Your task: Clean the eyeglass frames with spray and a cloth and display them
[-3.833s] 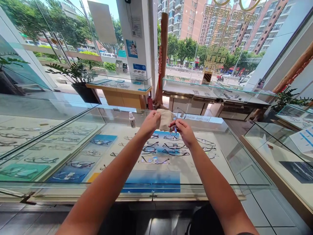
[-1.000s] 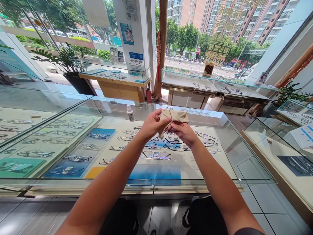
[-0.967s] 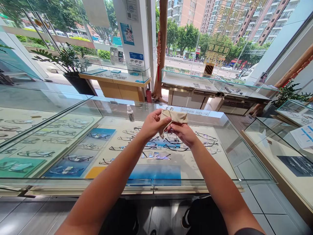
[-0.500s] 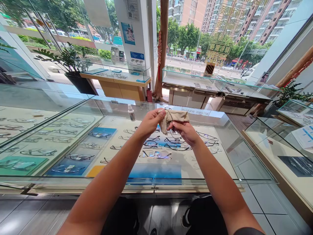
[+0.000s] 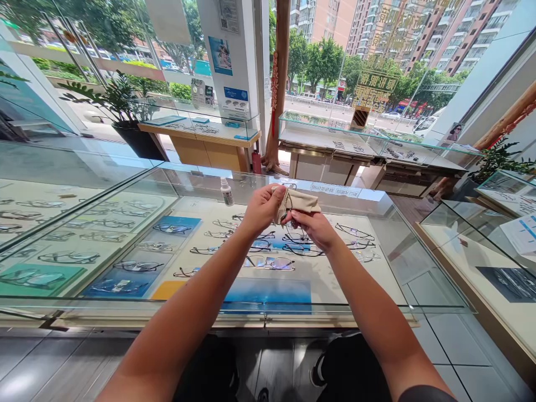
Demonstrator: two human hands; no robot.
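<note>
A beige cloth (image 5: 305,201) is bunched between my two hands above the glass counter. My left hand (image 5: 264,207) is closed on the cloth, its thumb pressed on top near a thin dark eyeglass frame (image 5: 288,202). My right hand (image 5: 314,225) pinches the dark frame from below, at the cloth's lower edge. Cloth and fingers cover most of the frame, and its lenses are hard to make out. Standing upright on the glass, left of my left hand, is a small white spray bottle (image 5: 226,192).
Under the glass counter top (image 5: 268,306) lie several pairs of glasses on white, blue and green backings. Another showcase (image 5: 460,245) stands at the right. Farther back are more display cases (image 5: 326,139), a potted plant (image 5: 121,106) and a wooden post (image 5: 279,84).
The cloth has folded more closely around the frame, and its hanging corner has drawn up. My left hand has turned slightly, with its thumb a little farther right. The bottle stands as before.
</note>
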